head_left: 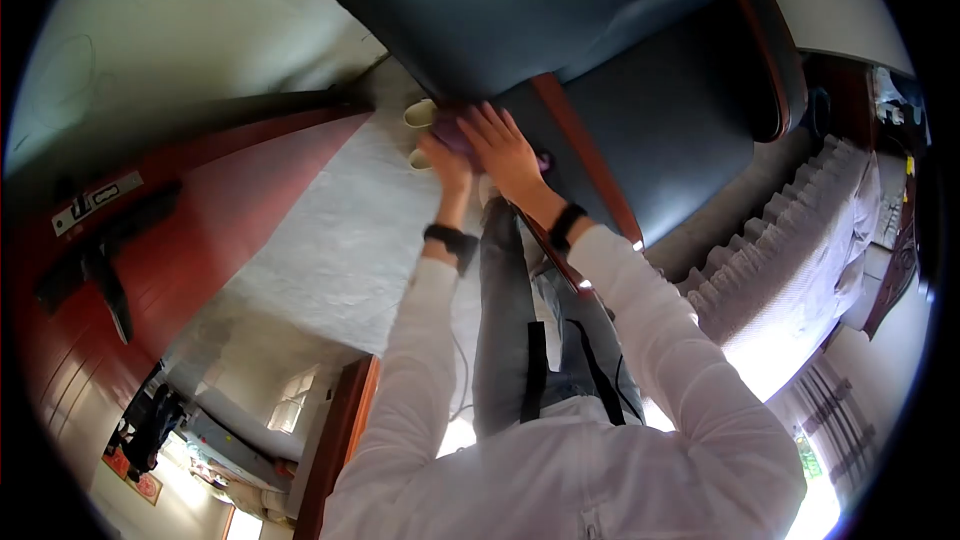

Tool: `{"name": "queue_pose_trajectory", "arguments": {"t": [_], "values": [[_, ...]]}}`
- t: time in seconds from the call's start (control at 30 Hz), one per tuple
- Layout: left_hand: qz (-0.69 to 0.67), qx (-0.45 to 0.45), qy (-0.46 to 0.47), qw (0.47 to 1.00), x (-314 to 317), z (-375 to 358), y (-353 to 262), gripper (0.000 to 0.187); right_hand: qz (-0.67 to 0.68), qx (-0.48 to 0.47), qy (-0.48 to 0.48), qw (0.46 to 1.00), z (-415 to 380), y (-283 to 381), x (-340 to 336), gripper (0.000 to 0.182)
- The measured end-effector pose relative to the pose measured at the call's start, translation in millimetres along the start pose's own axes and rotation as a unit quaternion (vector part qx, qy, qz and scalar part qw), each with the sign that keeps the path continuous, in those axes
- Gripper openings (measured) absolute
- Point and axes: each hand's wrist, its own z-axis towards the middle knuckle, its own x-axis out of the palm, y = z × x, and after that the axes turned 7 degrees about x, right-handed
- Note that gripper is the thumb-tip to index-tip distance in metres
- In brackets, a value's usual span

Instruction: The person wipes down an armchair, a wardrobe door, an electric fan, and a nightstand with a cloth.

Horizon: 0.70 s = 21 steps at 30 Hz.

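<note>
A purple cloth lies bunched against the lower edge of a dark leather sofa. My right hand rests flat over it, fingers stretched out, and a bit of purple shows past its outer side. At the cloth's near left end is my left hand, its fingers bent in around the fabric and partly hidden. Both wrists carry dark bands. Two pale yellow shoes sit on the floor just beyond my left hand.
A red door with a dark handle stands at the left. Grey floor runs between door and sofa. Red-brown trim crosses the sofa. To the right is a bed or table with a frilled white cover. My legs are below my arms.
</note>
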Motion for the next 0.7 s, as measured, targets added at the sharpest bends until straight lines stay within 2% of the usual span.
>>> {"name": "queue_pose_trajectory", "arguments": {"t": [0.03, 0.13, 0.2, 0.27, 0.33, 0.4, 0.47, 0.53, 0.57, 0.63, 0.7], "values": [[-0.078, 0.058, 0.061, 0.993, -6, 32, 9, 0.034, -0.005, -0.014, -0.01, 1.0, 14, 4, 3, 0.059], [-0.018, 0.023, 0.099, 0.995, -23, 30, -12, 0.031, -0.04, 0.009, 0.046, 0.998, -1, 17, -14, 0.058], [0.025, -0.003, 0.137, 0.99, -29, -12, -7, 0.031, -0.01, 0.029, 0.033, 0.999, -41, 11, -5, 0.059], [-0.045, -0.02, 0.148, 0.988, -38, -54, -22, 0.034, -0.013, 0.023, 0.072, 0.997, -81, 3, -15, 0.061], [-0.038, 0.012, 0.182, 0.982, -29, -97, 10, 0.037, -0.036, 0.008, 0.1, 0.994, -106, -1, -34, 0.059], [-0.082, -0.008, 0.161, 0.983, -18, -92, 13, 0.037, -0.021, 0.014, 0.1, 0.995, -103, -2, -38, 0.06], [-0.099, -0.01, 0.112, 0.989, -11, -77, 18, 0.037, 0.007, 0.037, 0.098, 0.995, -91, 0, -32, 0.059], [-0.089, 0.004, 0.031, 0.996, -5, -23, 4, 0.037, 0.044, 0.074, 0.092, 0.992, -56, 15, -26, 0.056], [-0.002, 0.077, 0.071, 0.995, -7, 2, 3, 0.037, 0.089, 0.127, 0.113, 0.981, -40, 23, -25, 0.055], [0.068, 0.145, 0.088, 0.983, -17, 53, -11, 0.036, 0.181, 0.231, 0.15, 0.944, -3, 44, -22, 0.053], [0.034, 0.135, 0.05, 0.989, -31, 95, -36, 0.035, 0.199, 0.215, 0.11, 0.95, 20, 58, -17, 0.053]]}}
